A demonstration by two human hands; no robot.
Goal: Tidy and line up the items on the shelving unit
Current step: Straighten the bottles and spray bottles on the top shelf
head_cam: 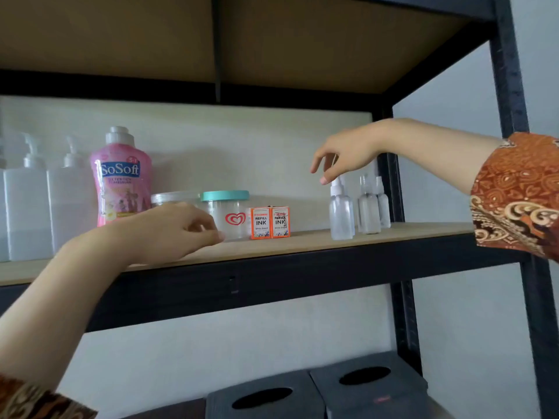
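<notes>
My left hand rests on the shelf with fingers loosely curled, holding nothing, its fingertips just beside the clear jar with the teal lid; a second clear tub sits right behind my knuckles. Between my hands stand two orange ink boxes, touching each other. My right hand hangs above the front spray bottle, fingers curled down around its top; whether they grip it I cannot tell. Two more spray bottles stand just behind. Beyond my left hand are the pink SoSoft bottle and white pump bottles.
</notes>
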